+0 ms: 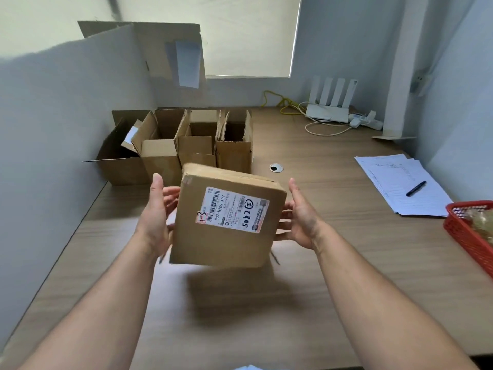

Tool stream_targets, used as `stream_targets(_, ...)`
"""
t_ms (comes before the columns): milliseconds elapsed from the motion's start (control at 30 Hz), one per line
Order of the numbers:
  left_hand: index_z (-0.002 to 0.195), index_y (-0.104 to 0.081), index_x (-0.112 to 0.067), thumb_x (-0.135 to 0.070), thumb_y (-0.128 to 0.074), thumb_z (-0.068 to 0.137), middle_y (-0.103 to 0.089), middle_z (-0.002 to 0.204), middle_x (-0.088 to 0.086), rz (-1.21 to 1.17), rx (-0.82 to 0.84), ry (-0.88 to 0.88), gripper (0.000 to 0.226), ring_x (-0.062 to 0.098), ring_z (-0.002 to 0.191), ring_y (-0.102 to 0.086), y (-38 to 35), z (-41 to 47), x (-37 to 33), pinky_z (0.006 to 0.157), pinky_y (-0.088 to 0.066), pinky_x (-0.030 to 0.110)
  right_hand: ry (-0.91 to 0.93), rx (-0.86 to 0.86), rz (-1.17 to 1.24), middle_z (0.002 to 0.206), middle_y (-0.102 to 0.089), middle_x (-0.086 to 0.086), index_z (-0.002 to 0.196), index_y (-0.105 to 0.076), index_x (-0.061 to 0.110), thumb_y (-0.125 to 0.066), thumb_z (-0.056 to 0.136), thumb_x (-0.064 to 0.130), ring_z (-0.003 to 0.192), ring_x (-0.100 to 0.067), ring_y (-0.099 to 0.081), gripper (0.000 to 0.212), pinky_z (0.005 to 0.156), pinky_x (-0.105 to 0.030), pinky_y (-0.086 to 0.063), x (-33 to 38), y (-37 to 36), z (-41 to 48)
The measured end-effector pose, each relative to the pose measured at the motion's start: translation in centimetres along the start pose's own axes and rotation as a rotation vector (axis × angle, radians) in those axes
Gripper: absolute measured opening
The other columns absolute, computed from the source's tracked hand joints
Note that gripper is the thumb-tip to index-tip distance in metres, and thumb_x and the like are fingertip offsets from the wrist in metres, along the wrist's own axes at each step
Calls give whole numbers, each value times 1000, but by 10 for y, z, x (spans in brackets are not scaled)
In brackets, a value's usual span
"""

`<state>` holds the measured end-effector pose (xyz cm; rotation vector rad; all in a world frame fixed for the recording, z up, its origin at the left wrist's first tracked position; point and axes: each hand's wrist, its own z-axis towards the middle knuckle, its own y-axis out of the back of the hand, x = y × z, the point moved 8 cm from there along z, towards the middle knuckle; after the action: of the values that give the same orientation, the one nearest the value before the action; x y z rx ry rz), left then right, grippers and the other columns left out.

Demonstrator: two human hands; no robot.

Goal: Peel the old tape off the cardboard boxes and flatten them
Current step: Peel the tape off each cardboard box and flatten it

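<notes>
Cardboard box [218, 244] with a white shipping label [232, 209] on the side facing the camera is held up above the middle of the bench [306, 303], a little tilted, and its shadow falls on the wood under it. Its top flaps are closed, and glossy brown tape [229, 175] seems to lie over them. The left grip [157, 212] is at the left side of the box with the thumb pointing up and the fingers spread behind the edge. The right grip [301, 217] is at the right side, its fingers stretched toward the box wall. Both are wide open and carry the box between them; no finger is curled around it.

Near the far left corner of the bench a row of open boxes [173, 153] stands, touching each other. At the right edge lie papers [394, 188] with a pen [416, 188] on top, and a red basket [464, 236] is just beside them. A white router [327, 112] stands in the far right corner.
</notes>
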<state>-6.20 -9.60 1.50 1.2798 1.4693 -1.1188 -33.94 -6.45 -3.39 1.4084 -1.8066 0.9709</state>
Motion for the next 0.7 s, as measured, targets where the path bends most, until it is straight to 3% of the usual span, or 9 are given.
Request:
stream_targets(100,114,-62,-31,-58,-29,98,-64,113,-2,197,-23,-192,45,15,109,-56,0,-2,-32,87,-45,37,-51,53,96,99,-65,-13,110,-64,13,-23,80,83,95,-35,-63,86,80,-51,-53,-19,-20,4)
stream_targets(200,124,-56,-36,-42,-38,101,-57,119,-8,494,2,-356,30,14,108,-52,-12,-5,-55,79,-42,31,-126,41,149,108,-66,-13,119,-62,17,-24,93,67,99,-32,-63,67,79,-53,-52,-48,-34,7)
stream_targets(333,133,-54,-26,-34,-42,101,-51,135,-4,782,52,-488,36,15,122,-44,-35,-17,-62,100,-39,40,-243,-7,149,102,-69,-13,114,-65,14,-33,99,39,92,-31,-65,44,69,-44,-55,-83,-39,7)
stream_targets(467,136,-51,-31,-39,-42,100,-45,144,-8,1013,91,-522,39,15,135,-33,-54,-32,-54,111,-28,46,-264,-94,168,91,-67,-14,109,-64,6,-35,99,21,80,-30,-63,34,66,-43,-55,-99,-33,7)
stream_targets(567,136,-50,-37,-47,-37,99,-44,145,-12,1146,48,-670,40,14,135,-32,-66,-44,-80,110,-23,42,-224,-7,348,96,-66,-15,116,-61,1,-37,101,21,84,-32,-62,34,70,-45,-54,-95,-48,11)
stream_targets(700,135,-51,-40,-58,-28,91,-46,144,-12,1300,2,-834,52,16,134,-33,-80,-50,-108,107,-21,41,-194,106,286,96,-66,-12,112,-64,5,-36,99,19,81,-27,-63,34,70,-41,-57,-86,-68,18)
